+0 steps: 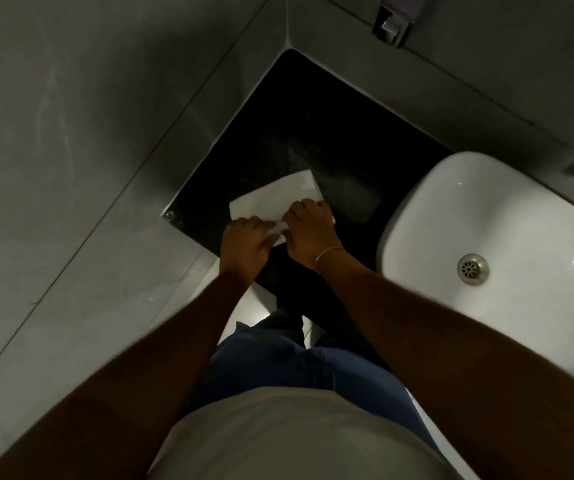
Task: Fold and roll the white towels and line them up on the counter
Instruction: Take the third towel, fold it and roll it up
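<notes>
On the black counter [313, 133], wedged into the corner of two grey tiled walls [70, 133]: one white towel [275, 197], folded flat into a rough rectangle, lying near the front edge and turned at a slant to it. Far corner of the towel pointed toward the back of the corner; near edge hidden under both hands.

Left hand [245, 244] pressed down on the towel's near left corner, fingers bent and spread over the cloth, palm low; thumb side turned toward the other hand. Pinched a small fold between fingers and counter, or merely flattened it: could not tell. Right hand [311, 233] laid over the near right part of the towel, knuckles raised, fingers curled down onto the fabric, closed loosely on it rather than splayed. Thin bracelet [327, 254] around the right wrist. Both hands close together, almost touching, with a small strip of white showing between them.

To the right, set on the same counter: white basin [507, 216] with a metal drain [473, 269], well apart from the towel. Up at the top right, a metal fitting [391, 27] fixed to the wall. Below, bare forearms, a pale shirt [296, 438] and blue trousers [278, 362]. Dim light throughout; fine detail of the cloth's folds lost.
</notes>
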